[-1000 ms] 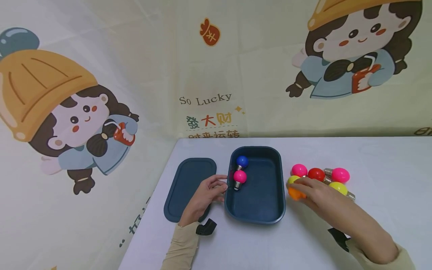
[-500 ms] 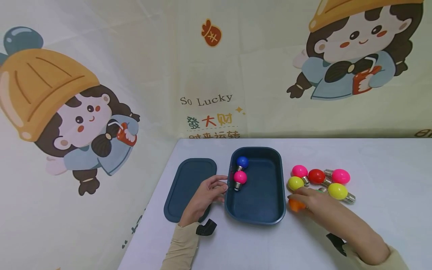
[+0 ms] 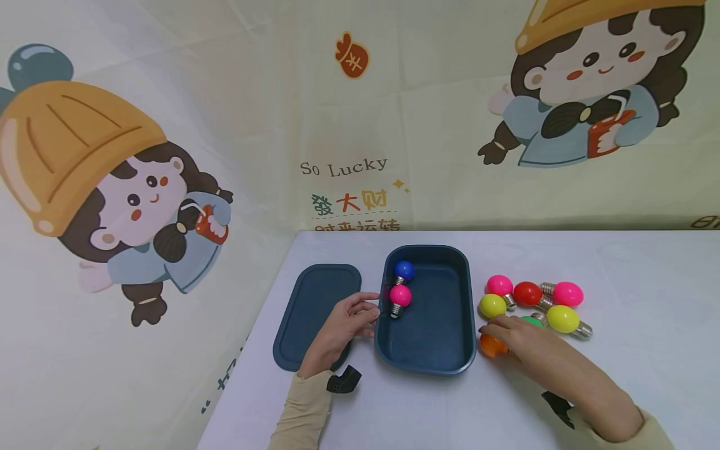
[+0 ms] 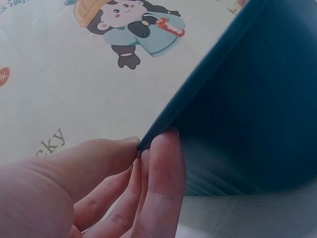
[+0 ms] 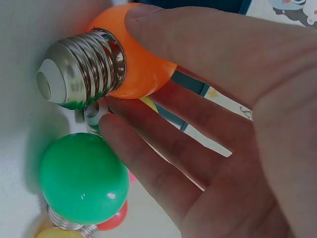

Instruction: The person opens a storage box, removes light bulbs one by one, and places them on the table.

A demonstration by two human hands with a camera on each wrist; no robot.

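Observation:
My right hand (image 3: 497, 334) pinches an orange bulb (image 3: 490, 344) just off the right wall of a dark blue box (image 3: 444, 359). In the right wrist view the thumb lies over the orange bulb (image 5: 141, 54) and the fingers (image 5: 148, 163) reach under it, with a green bulb (image 5: 81, 178) beside them. My left hand (image 3: 360, 306) holds the box's left rim; in the left wrist view thumb and fingers (image 4: 166, 168) pinch that rim (image 4: 198, 94). A blue bulb (image 3: 403, 269) and a pink bulb (image 3: 400, 295) lie inside the box.
The box's lid (image 3: 315, 306) lies flat to the left of it. Right of the box lie loose bulbs: pink (image 3: 498, 285), red (image 3: 527, 293), pink (image 3: 567, 293), yellow (image 3: 492, 305), yellow (image 3: 562, 318), green (image 3: 531, 321). Printed cloth walls stand behind and left of the white table (image 3: 647, 281).
My right hand has drawn back toward me with the orange bulb, uncovering a yellow and the green bulb. The left hand has stayed on the box's rim.

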